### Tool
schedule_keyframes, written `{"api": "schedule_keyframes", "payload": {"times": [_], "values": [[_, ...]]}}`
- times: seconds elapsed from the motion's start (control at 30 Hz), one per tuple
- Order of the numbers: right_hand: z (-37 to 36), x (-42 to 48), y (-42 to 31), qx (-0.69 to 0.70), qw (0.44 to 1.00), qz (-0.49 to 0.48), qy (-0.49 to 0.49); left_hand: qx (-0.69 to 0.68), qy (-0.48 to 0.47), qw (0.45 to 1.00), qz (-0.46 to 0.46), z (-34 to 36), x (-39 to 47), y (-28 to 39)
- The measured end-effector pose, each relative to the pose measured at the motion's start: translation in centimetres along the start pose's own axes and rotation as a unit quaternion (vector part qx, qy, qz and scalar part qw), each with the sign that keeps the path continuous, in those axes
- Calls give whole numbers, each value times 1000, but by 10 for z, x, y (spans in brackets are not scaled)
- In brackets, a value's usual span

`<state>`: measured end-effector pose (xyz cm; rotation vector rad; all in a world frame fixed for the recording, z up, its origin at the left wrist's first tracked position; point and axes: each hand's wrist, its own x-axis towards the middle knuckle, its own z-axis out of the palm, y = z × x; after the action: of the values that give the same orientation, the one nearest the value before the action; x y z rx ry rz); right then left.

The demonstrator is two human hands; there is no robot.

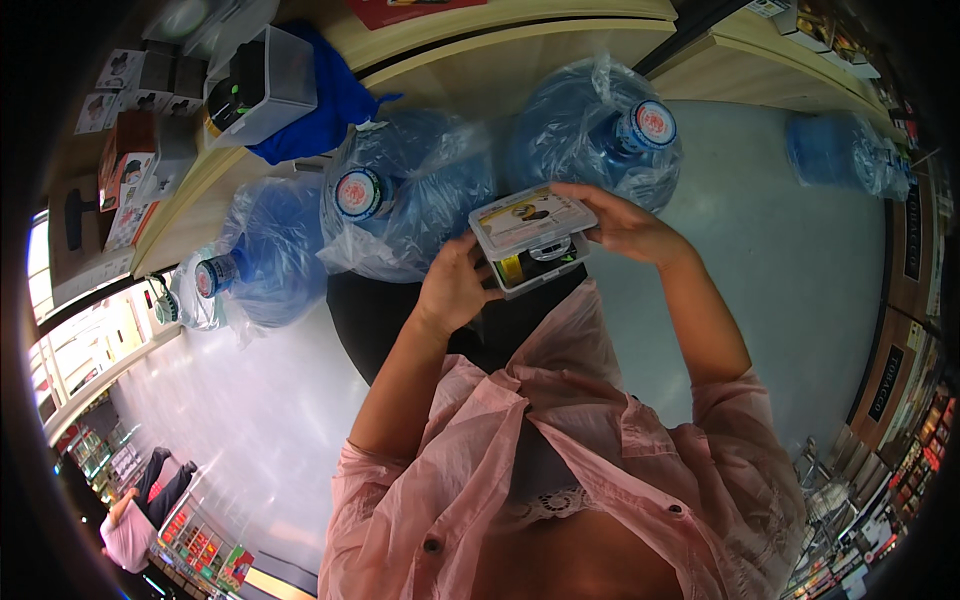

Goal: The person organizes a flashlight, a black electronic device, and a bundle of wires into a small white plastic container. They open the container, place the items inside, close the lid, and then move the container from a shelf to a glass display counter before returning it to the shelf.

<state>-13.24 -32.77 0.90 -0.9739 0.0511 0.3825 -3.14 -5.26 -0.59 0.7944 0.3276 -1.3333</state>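
Note:
Between my two hands is a clear plastic box [536, 238] with a latch on its front and a printed card in the lid. The lid sits slightly raised at the front, and a black and yellow item [525, 266] shows inside. My left hand [454, 289] grips the box's left side, its fingers partly hidden behind it. At the far right corner, my right hand [626, 225] holds the lid and side. Just beyond the box stand large blue water bottles, one [420, 187] in the middle and another [592, 135] to the right, both wrapped in clear plastic.
A third wrapped water bottle [277, 255] stands to the left. On the wooden counter [517, 56] are a translucent bin [281, 90], a blue cloth [322, 112] and several small boxes [135, 82]. Another bottle [832, 154] is at far right. A person [131, 525] is beyond, lower left.

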Motion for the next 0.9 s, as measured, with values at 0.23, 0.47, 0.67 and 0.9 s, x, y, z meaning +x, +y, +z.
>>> {"api": "schedule_keyframes", "payload": {"times": [0.23, 0.47, 0.67, 0.9], "values": [[16, -6, 20, -152, 985, -20, 80, 29, 25, 999, 28, 19, -4, 1], [24, -8, 27, -241, 965, -34, 99, 84, 38, 993, 70, 21, 4, -10], [27, -7, 29, -308, 944, -37, 112, 101, 47, 990, 86, 23, 3, -9], [33, -6, 20, -350, 930, -23, 109, 109, 61, 989, 80, 23, 3, -9]]}}
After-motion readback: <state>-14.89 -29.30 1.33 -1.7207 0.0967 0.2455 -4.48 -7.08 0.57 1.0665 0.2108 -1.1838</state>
